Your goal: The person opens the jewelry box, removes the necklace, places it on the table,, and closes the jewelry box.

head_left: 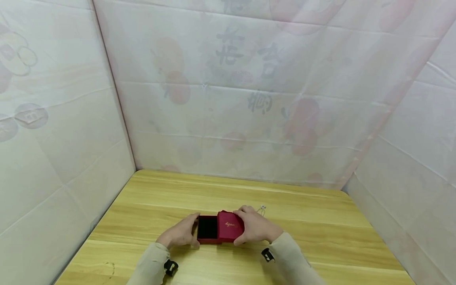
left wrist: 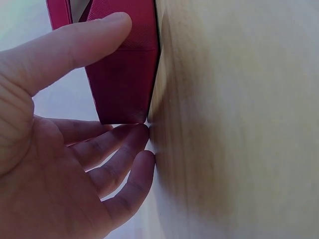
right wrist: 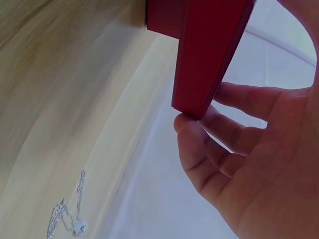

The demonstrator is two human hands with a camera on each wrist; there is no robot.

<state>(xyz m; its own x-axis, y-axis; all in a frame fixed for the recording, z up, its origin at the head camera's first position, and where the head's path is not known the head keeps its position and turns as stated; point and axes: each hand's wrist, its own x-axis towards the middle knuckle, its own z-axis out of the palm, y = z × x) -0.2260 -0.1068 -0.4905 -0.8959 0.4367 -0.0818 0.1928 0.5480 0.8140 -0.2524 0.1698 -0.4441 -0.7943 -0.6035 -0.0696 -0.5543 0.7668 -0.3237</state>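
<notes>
A red jewelry box base [head_left: 208,241] with a black lining sits on the table in the head view. Its matching lid [head_left: 230,226], with gold lettering on top, is tilted and overlaps the base's right part. My left hand [head_left: 181,231] grips the base from the left, thumb on the near side and fingers at the far side. From the right, my right hand [head_left: 257,226] holds the lid between thumb and fingers. In the right wrist view, the lid's edge [right wrist: 207,59] stands above the tabletop. Behind the right hand lies a silver necklace [right wrist: 79,227] with a small pendant.
The wood-grain table [head_left: 171,190] has rounded far corners. Pale printed cloth walls [head_left: 228,118] rise behind it and along both sides. Black bands [head_left: 171,268] show at both wrists, by light sleeves.
</notes>
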